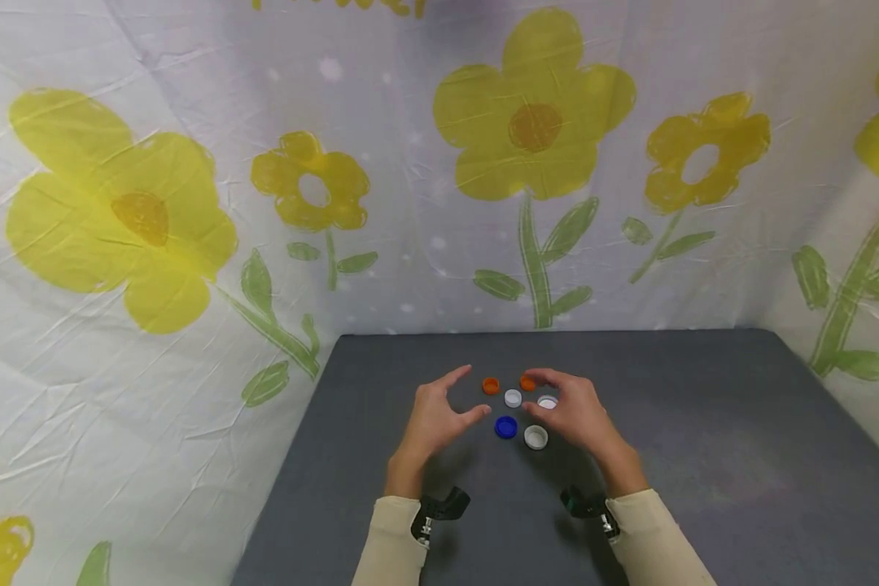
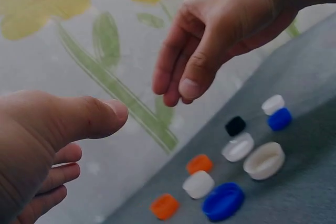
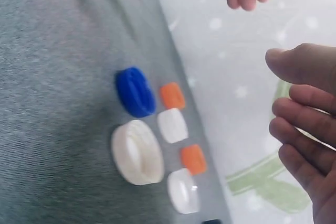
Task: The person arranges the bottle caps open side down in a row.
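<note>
Several plastic bottle caps lie grouped on the dark table. In the head view I see a left orange cap (image 1: 491, 386), a small white cap (image 1: 513, 398), a blue cap (image 1: 505, 426) and a wide white cap (image 1: 535, 437). Left of them hovers my left hand (image 1: 436, 417), thumb and fingers spread apart with nothing between them. My right hand (image 1: 577, 413) is held above the group's right side, also with its thumb apart and nothing held. It overlaps a second orange cap (image 1: 527, 383) and a shallow white cap (image 1: 547, 402) in this view.
Farther right, the left wrist view shows a black cap (image 2: 235, 126), another small white cap (image 2: 273, 104) and a second blue cap (image 2: 279, 119), hidden by my right hand in the head view. A flower-printed cloth (image 1: 410, 244) hangs behind the table (image 1: 703, 423).
</note>
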The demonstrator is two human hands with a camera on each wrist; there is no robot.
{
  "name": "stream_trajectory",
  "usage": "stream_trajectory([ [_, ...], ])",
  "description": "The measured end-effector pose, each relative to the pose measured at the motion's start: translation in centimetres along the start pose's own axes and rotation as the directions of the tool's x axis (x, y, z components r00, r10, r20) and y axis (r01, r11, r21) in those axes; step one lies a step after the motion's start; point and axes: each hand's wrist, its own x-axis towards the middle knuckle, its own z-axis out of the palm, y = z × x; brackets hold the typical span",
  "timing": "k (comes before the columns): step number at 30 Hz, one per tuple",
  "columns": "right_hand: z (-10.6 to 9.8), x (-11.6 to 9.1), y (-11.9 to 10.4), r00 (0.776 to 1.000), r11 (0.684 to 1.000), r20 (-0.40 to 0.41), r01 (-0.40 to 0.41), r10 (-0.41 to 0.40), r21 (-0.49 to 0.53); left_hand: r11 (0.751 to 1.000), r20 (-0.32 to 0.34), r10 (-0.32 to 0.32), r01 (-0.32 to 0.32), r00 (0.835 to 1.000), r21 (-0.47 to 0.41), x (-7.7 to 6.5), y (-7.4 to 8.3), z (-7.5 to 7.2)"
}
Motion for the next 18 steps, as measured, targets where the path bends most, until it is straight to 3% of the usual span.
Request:
stream_trajectory([
  [12,3.0,-0.5,1.6,0.998,1.000,0.065,0.007,-0.008,0.010,0.999,0.072,-0.004,0.007,0.997,-0.041,-0.5,-2.1,3.0],
  [18,4.3,-0.7,2.0,0.996,1.000,0.087,0.005,-0.007,0.019,0.999,0.108,0.023,-0.020,0.994,-0.027,-0.4,-3.6,4.4],
])
